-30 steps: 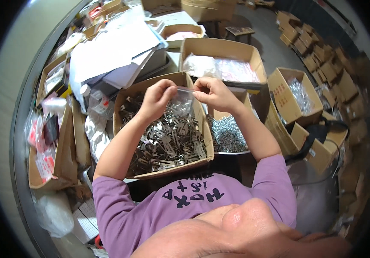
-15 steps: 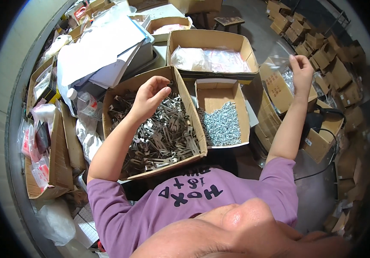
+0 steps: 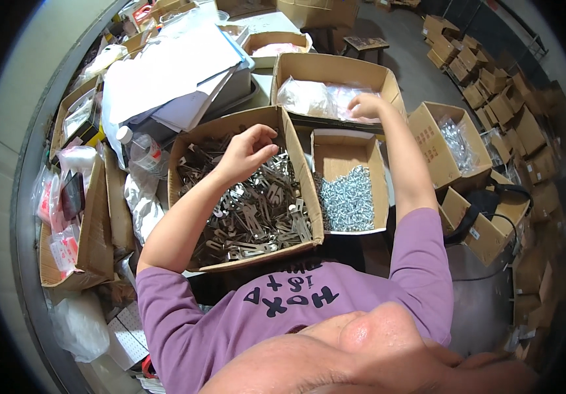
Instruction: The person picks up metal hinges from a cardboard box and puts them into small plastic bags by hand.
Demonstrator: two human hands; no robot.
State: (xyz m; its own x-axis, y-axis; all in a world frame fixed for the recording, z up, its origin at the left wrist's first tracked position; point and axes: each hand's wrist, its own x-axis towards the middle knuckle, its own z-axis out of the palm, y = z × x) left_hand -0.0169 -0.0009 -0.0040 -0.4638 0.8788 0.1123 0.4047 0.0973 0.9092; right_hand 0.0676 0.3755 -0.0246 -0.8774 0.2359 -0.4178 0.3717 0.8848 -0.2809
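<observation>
While left hand (image 3: 247, 152) hovers over brackets box (image 3: 179, 157), right hand (image 3: 363, 105) on clear bags (image 3: 309, 98)

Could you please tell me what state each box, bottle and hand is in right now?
Box of metal brackets: open, nearly full.
Box of screws: open, partly filled.
Box of clear bags: open.
Plastic bottle: capped.
Left hand: fingers curled above brackets.
Right hand: on bags.

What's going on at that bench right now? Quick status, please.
Left hand curled over the box of flat metal brackets, grip unclear. Right hand on the clear bags in the far box. Nothing in the way.
</observation>
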